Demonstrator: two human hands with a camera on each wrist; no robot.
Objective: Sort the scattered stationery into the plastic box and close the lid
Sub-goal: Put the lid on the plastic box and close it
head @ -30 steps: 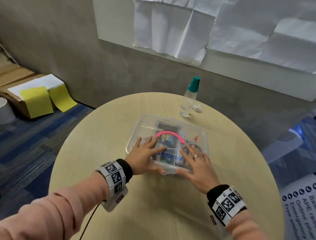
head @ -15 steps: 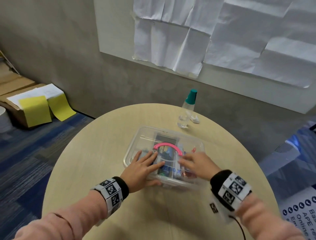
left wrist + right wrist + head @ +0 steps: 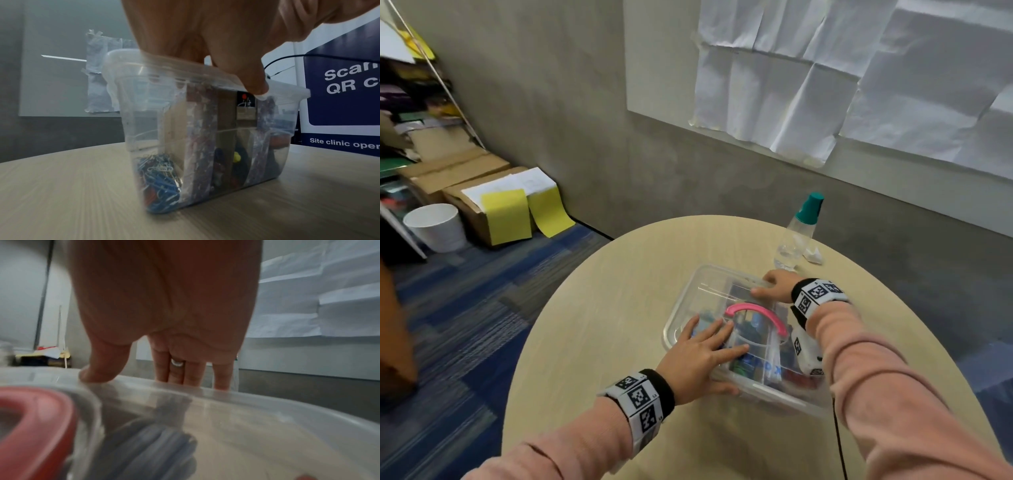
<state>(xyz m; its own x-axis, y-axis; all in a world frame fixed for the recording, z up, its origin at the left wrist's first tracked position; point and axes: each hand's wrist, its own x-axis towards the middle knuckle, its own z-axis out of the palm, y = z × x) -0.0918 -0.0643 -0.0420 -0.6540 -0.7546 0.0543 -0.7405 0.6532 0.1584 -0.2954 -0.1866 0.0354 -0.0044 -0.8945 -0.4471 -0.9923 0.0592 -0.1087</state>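
Head view: clear box (image 3: 681,310) sits at about 5 o'clock of the round table's (image 3: 599,308) middle, lid (image 3: 709,291) on top with a pink handle (image 3: 756,312) across it. Left hand (image 3: 700,354) lies flat on the lid's 7 o'clock corner, fingers (image 3: 726,335) spread and straight, thumb (image 3: 255,84) pressing the near rim. Right hand (image 3: 774,286) rests on the 1 o'clock edge, fingers (image 3: 191,373) straight and close together over the far rim, thumb (image 3: 96,371) on the lid; it pinches nothing. Left wrist view shows paper clips (image 3: 158,178) heaped in the box's left end compartment, with dividers and blurred small items beside them. A bottle (image 3: 798,236) stands at 1 o'clock, just beyond the box.
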